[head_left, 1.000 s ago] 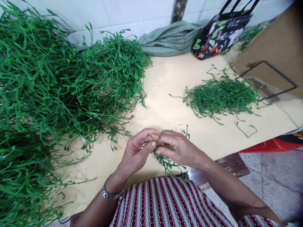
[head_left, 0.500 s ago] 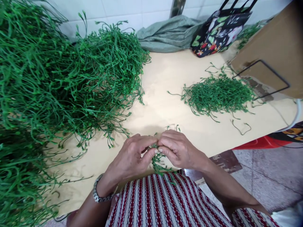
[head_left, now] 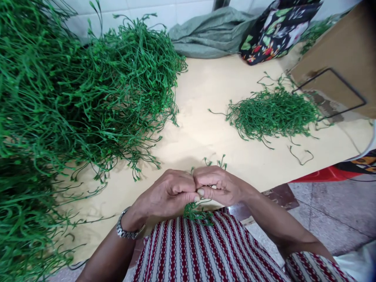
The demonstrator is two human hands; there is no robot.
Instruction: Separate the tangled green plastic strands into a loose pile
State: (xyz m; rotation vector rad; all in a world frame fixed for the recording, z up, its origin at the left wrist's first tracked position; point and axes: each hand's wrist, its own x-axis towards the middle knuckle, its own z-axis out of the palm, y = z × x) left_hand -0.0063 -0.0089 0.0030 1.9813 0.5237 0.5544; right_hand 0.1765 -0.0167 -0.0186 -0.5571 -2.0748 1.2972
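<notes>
Stem heap (head_left: pixel 88 90) fills L side of bench (head_left: pixel 196 129); second pile (head_left: pixel 273 113) sits R, w/ a loose stem (head_left: pixel 302 163) just in front. Behind, cloth (head_left: pixel 211 33), then bag (head_left: pixel 279 33) to its R; box (head_left: pixel 337 58) far R. L hand (head_left: pixel 173 192) & R hand (head_left: pixel 219 184) meet front ctr, bunch (head_left: pixel 198 214) in them, prob. partly past bench edge.

Striped top (head_left: pixel 194 254), link band (head_left: pixel 127 234).
Maroon/off-white stripes, 6 o'clock; matching sleeve (head_left: pixel 314 266), 4 o'clock; band silver, 7 o'clock.
</notes>
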